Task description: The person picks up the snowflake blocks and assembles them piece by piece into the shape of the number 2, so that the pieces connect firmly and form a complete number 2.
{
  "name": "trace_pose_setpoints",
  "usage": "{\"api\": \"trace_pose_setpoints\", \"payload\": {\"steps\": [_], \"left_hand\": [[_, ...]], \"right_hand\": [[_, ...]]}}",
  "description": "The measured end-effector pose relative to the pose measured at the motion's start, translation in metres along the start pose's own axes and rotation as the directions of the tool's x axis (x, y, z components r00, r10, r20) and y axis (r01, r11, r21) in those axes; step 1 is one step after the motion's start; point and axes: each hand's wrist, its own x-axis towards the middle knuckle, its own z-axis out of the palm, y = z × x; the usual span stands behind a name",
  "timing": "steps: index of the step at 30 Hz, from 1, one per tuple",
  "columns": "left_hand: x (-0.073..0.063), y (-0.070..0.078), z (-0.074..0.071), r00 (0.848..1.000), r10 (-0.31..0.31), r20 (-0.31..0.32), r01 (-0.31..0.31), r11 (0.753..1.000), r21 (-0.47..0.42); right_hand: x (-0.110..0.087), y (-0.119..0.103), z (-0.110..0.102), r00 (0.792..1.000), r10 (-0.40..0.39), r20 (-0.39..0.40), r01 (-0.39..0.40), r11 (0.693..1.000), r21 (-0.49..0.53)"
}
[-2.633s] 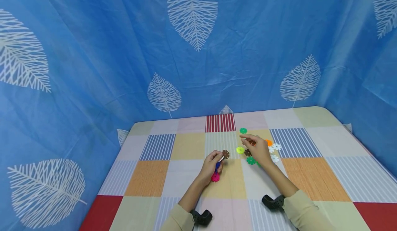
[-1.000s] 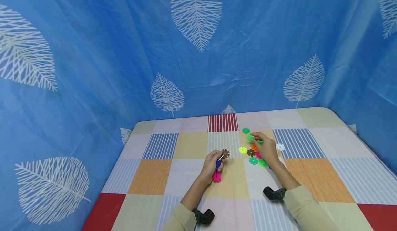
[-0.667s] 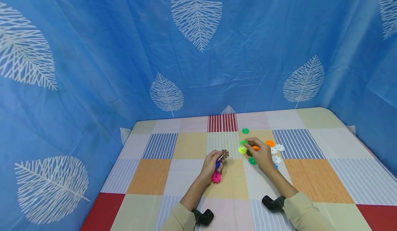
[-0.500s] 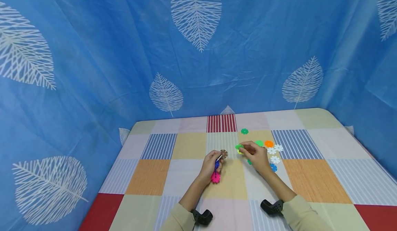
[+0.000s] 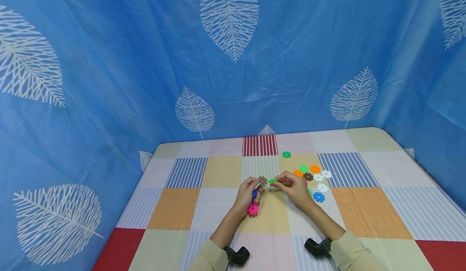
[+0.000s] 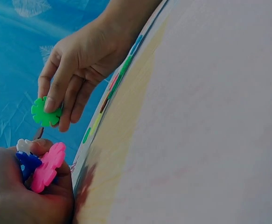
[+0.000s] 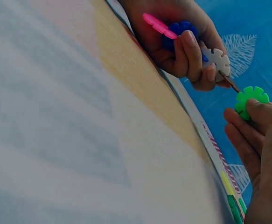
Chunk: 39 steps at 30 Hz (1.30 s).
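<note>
This looked like a cloth-screened tabletop filming booth; whether it stood in a home, an office or a studio could not be told. Blue hanging fabric (image 5: 276,77) printed with white skeletal leaves (image 5: 230,16) rose beyond the grip of the left hand (image 5: 245,194) and the right hand (image 5: 295,188), and closed in at either side. Beneath the grip spread a multicoloured patchwork-print table cover (image 5: 223,170). Nearer the person than the grip, angular black wrist cameras (image 5: 318,247) sat against beige cuffs (image 5: 353,253).

Green disc (image 7: 248,95), apparently white disc (image 7: 218,60)
</note>
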Motion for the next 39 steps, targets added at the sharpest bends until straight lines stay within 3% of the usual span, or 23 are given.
{"api": "trace_pose_setpoints", "payload": {"steps": [5, 11, 20, 29, 39], "left_hand": [[0.0, 0.0, 0.001, 1.0, 0.002, 0.014, -0.002, 1.0, 0.007], [-0.001, 0.0, 0.002, 0.999, 0.011, 0.038, -0.012, 0.999, 0.032], [-0.004, -0.001, 0.001, 0.998, 0.055, 0.043, -0.059, 0.995, 0.084], [-0.005, -0.001, 0.003, 0.996, 0.078, 0.046, -0.083, 0.988, 0.128], [-0.004, -0.001, 0.003, 0.998, 0.031, 0.056, -0.034, 0.998, 0.056]], "right_hand": [[0.001, -0.016, 0.002, 1.0, -0.009, 0.015, 0.009, 1.0, 0.002], [0.002, -0.032, 0.005, 0.999, -0.031, 0.021, 0.033, 0.994, -0.1], [0.001, -0.036, 0.009, 0.998, -0.056, -0.001, 0.054, 0.974, -0.222], [0.002, -0.038, 0.012, 0.998, -0.059, 0.01, 0.06, 0.97, -0.235], [0.003, -0.039, 0.011, 0.999, -0.053, -0.001, 0.051, 0.967, -0.251]]}}
